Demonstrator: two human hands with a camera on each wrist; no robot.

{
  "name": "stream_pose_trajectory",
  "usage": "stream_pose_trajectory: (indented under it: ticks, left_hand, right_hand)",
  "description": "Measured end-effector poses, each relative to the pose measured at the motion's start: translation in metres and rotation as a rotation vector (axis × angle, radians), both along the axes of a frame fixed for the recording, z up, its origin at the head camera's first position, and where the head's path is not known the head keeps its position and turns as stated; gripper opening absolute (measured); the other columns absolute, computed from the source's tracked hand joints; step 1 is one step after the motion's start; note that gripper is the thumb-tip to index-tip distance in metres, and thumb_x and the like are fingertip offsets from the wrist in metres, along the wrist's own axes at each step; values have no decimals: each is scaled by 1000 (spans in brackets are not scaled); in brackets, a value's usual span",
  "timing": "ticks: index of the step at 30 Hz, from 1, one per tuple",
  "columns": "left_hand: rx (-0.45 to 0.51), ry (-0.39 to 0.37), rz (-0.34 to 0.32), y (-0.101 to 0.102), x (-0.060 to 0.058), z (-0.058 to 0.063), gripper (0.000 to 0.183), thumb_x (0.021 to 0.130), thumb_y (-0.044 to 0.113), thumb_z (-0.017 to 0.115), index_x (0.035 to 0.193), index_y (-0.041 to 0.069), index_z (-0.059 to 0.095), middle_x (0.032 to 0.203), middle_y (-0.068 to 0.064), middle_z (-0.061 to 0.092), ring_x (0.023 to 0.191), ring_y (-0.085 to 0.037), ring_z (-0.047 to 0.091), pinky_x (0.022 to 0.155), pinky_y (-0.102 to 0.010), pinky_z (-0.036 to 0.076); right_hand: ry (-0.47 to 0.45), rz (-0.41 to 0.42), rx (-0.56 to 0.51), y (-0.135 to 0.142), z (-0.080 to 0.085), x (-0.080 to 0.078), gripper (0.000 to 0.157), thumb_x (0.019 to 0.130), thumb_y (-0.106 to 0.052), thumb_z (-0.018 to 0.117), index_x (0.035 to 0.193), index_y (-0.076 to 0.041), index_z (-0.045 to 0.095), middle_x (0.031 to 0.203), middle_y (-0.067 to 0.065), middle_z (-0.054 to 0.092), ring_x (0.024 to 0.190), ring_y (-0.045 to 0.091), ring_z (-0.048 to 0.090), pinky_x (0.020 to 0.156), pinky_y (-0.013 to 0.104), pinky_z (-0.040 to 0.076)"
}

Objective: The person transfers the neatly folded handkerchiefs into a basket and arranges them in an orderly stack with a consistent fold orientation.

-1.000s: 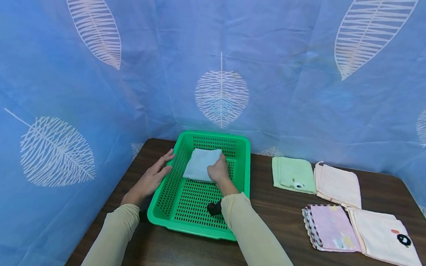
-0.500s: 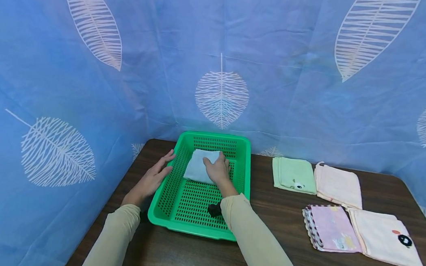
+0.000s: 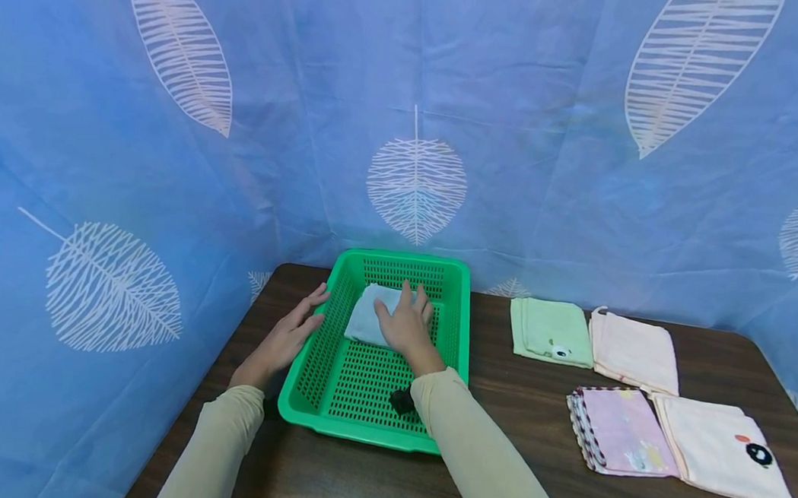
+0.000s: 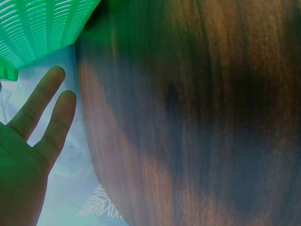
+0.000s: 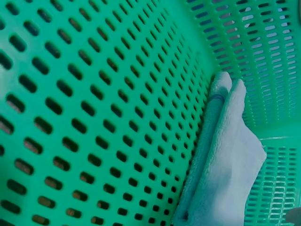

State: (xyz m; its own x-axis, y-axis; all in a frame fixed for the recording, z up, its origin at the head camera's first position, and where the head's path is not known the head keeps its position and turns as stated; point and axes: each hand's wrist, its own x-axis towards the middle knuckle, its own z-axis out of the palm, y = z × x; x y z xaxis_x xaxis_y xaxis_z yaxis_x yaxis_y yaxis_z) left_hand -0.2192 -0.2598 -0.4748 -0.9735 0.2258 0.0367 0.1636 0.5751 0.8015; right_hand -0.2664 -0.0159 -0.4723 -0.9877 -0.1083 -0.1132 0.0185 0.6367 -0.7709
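A folded light blue towel [image 3: 365,320] lies on the bottom of a green plastic basket [image 3: 306,420], toward its far left. In the right wrist view this towel [image 5: 230,174] shows its thick folded edge on the slotted floor. My right hand [image 3: 408,329] is over the towel's right part with fingers spread and hides some of it. On the left, my left hand [image 3: 282,342] has its straight fingers right at the basket's left rim. The left wrist view shows two extended fingers [image 4: 59,113] of that hand under the basket wall.
Right of the basket on the dark wooden table [image 3: 519,416] lie folded towels: green [image 3: 559,327], pale pink [image 3: 633,351], purple with a checked edge [image 3: 628,430], and cream with a face print [image 3: 716,447]. A blue leaf-patterned curtain [image 3: 512,195] hangs behind.
My right hand has loosened from the towel: its thumb and fingers have spread apart and lifted slightly. The towel stays in the basket. My left hand keeps its place at the rim.
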Motion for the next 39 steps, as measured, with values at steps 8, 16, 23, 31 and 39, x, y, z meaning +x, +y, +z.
stream_pose_trajectory:
  ticks: [8,16,23,31,39]
  left_hand:
    - [-7,5,8,3,-1,-3,51,111,46,36,160,32,30,174,4,12,161,-31,14,123,-67,20]
    - [7,-9,14,1,-2,-2,51,111,46,36,159,34,31,174,9,11,161,-30,13,123,-67,20]
    - [1,-53,18,1,0,8,52,113,36,37,162,25,28,174,6,8,161,-34,10,123,-69,18]
    - [-12,-14,37,-4,0,-1,52,111,47,37,160,35,29,172,15,10,161,-33,13,122,-70,20]
    - [-30,-10,40,-3,-1,-4,52,110,48,36,160,35,30,172,14,11,161,-31,14,123,-68,21]
  right_hand:
    - [67,107,159,3,6,6,79,106,-61,36,167,-19,8,173,15,-10,160,42,-7,126,68,0]
    - [63,147,150,-2,17,9,79,105,-62,36,167,-20,8,173,14,-12,160,42,-10,124,70,-5]
    - [42,189,164,-3,29,10,83,103,-70,31,167,-25,3,173,11,-14,160,41,-12,125,70,-6]
    - [6,226,160,2,48,12,85,101,-74,29,166,-29,-1,173,10,-15,160,40,-13,125,70,-5]
    - [-14,224,150,7,49,12,85,101,-74,29,166,-28,-1,173,9,-16,160,40,-12,125,69,-4]
